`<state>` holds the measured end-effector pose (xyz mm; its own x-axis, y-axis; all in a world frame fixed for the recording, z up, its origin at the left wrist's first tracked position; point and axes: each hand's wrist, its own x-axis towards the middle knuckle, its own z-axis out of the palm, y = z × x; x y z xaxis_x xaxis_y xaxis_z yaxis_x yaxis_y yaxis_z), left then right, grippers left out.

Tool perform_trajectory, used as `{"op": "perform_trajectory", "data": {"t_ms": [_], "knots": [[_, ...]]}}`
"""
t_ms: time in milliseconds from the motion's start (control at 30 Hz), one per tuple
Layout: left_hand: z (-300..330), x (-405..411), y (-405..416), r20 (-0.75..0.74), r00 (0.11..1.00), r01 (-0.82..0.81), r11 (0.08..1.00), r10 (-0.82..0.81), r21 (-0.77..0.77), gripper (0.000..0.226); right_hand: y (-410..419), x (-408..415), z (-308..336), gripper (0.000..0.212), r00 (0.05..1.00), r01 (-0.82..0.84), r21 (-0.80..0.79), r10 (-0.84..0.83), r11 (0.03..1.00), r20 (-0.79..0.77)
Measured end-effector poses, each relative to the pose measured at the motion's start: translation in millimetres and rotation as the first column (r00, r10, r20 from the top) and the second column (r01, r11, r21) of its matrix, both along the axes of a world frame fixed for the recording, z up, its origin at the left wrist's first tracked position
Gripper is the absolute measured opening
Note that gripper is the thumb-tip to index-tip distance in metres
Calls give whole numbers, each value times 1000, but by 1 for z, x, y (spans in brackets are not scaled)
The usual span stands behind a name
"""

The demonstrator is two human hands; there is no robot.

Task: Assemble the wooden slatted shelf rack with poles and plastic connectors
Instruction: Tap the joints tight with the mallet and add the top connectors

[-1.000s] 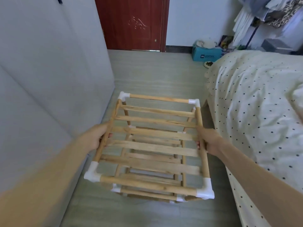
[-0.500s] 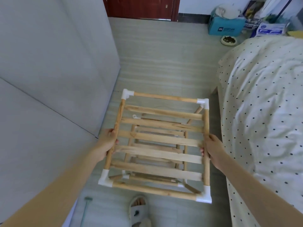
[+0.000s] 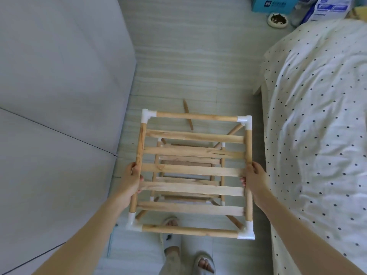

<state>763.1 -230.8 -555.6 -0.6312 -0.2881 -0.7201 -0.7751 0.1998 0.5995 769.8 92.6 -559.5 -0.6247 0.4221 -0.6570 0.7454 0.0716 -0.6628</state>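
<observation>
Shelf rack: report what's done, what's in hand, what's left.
Done: the shelf rack looks framed up, with white connectors at all four top corners, slats across, and a lower tier below. In hand: the left hand and right hand grip its side poles. Left: one loose pole lies on the floor, possibly unfitted.
</observation>
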Motion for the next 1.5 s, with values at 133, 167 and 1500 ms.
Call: {"op": "perform_trajectory", "data": {"t_ms": [133, 167, 1500], "knots": [[1, 6, -6, 4, 1000, 16, 999, -16, 29, 24, -6, 10, -1, 28, 1000, -9, 65, 9, 998, -9], [1, 7, -6, -15, 1000, 18, 1000, -18, 25, 24, -7, 13, 0, 28, 1000, -6, 71, 7, 997, -16], [-18, 38, 33, -56, 995, 64, 962, -82, -264, 81, -129, -13, 7, 19, 911, 402, -574, -374, 714, 172]]}}
